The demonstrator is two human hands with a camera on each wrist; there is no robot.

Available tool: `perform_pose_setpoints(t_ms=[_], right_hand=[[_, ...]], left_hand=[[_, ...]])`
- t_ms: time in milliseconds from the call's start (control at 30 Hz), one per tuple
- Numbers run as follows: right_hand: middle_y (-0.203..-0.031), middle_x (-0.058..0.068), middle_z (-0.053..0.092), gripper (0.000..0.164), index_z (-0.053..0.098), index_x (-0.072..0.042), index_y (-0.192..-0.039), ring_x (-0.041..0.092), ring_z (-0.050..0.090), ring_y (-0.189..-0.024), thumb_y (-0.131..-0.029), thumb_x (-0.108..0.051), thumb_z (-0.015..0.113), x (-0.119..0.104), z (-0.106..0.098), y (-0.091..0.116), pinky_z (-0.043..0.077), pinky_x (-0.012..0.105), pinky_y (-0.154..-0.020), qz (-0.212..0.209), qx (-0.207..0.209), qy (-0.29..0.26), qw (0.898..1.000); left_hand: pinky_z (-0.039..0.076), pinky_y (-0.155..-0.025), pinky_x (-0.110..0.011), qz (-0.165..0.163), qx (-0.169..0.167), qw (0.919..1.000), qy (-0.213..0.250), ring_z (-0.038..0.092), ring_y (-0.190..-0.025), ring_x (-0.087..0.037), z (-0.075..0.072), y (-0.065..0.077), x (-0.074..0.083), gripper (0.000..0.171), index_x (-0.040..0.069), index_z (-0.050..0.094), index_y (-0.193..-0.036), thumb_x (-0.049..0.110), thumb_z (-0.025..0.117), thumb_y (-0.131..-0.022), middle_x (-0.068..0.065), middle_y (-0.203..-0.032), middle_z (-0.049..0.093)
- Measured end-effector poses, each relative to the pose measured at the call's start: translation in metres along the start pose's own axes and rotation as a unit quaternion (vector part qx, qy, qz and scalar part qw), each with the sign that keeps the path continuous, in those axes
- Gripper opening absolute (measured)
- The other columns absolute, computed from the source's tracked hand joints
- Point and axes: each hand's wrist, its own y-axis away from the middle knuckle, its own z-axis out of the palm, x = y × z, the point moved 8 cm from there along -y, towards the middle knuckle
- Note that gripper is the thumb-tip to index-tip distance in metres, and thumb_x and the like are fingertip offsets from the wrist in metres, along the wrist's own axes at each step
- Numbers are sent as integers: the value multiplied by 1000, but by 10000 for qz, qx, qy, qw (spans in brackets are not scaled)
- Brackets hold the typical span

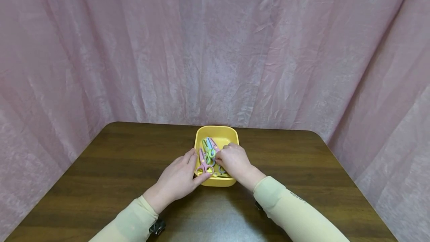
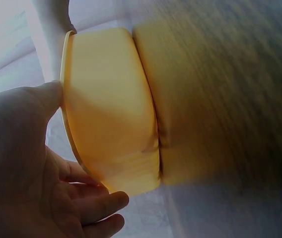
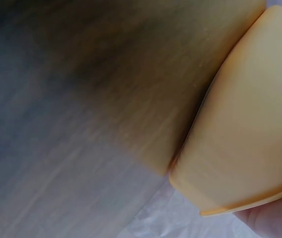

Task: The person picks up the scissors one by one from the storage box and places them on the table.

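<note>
Two forearms in pale cream cloth sleeves are stretched forward, the bare left hand with its thumb spread from slightly bent fingers, the bare right hand bent downward, its fingertips hidden.

A brown table carries a yellow bin.

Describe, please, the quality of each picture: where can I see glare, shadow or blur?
Head view: mostly clear, with pale glare on the table before the yellow bin; left wrist view: curtain washed out at upper left, left hand shaded, table grain smeared; right wrist view: table soft and streaky, dark along the top.
</note>
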Motion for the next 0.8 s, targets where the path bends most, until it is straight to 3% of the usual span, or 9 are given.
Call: perform_pose_setpoints(t_ms=[267, 533, 800], right_hand=[[-76, 4, 70, 13, 82, -22, -80, 29, 64, -87, -91, -23, 90, 3, -7, 2, 51, 50, -84, 171, 274, 100, 9994], [-90, 9, 75, 3, 87, -21, -92, 33, 65, -92, -91, -22, 90, 9, -10, 4, 52, 52, -90, 456, 316, 178, 9983], [-97, 7, 77, 11, 89, -25, -102, 32, 66, -95, -93, -19, 89, 18, -24, 8, 53, 53, -95, 562, 657, 136, 9962]], left_hand=[[47, -118, -56, 7, 26, 10000, 37, 60, -140, -46, 0, 0, 0, 89, -12, 51, -157, 60, 65, -108, -31, -162, 50], [49, -116, -55, 95, 149, 9998, -39, 62, -137, -45, 2, 0, 0, 88, -11, 54, -155, 62, 65, -107, -31, -161, 51], [49, -116, -55, 88, 145, 9998, -107, 62, -137, -45, 0, 0, 0, 88, -12, 53, -156, 62, 64, -108, -31, -161, 51]])
